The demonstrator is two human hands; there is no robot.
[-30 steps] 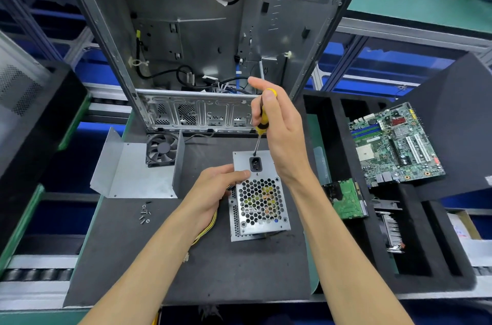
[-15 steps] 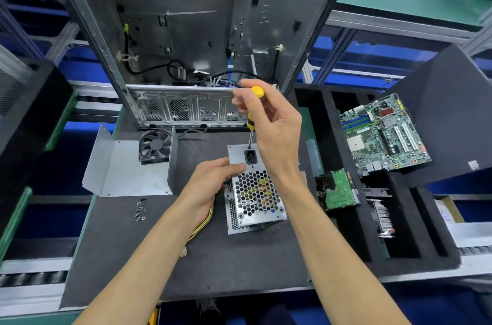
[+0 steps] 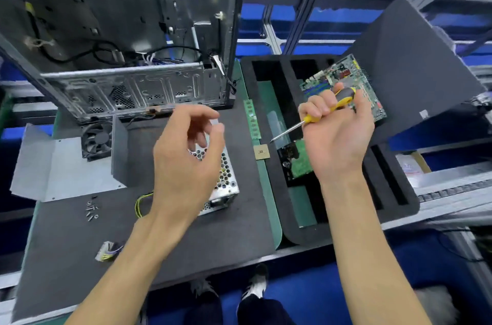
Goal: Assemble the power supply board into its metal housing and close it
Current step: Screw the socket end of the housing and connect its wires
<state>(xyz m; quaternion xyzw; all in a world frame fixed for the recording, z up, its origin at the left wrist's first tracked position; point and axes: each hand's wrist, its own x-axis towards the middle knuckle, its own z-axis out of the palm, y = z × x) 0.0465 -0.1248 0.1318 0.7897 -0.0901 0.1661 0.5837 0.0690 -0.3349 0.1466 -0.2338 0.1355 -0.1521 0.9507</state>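
The power supply housing (image 3: 226, 181), a silver box with a honeycomb grille, lies on the dark mat (image 3: 186, 234). Much of it is hidden by my left hand (image 3: 186, 162), which hovers above it with fingers loosely curled and holds nothing. My right hand (image 3: 336, 138) is raised to the right over the foam tray (image 3: 266, 77) and grips a yellow-and-black screwdriver (image 3: 343, 97); its tip points down-left, away from the housing. A bent metal cover plate (image 3: 66, 173) lies to the left. Several loose screws (image 3: 91, 210) sit in front of it.
An open computer case (image 3: 133, 31) stands at the back, with a small fan (image 3: 95, 139) at its foot. The tray holds a motherboard (image 3: 343, 73) and a green card (image 3: 300, 162). A memory stick (image 3: 253, 122), a chip (image 3: 261, 152) and a wire connector (image 3: 107, 254) lie nearby.
My right hand lifted the screwdriver off the housing and swung it right over the tray. My left hand let go of the housing and rose above it. The view shifted right.
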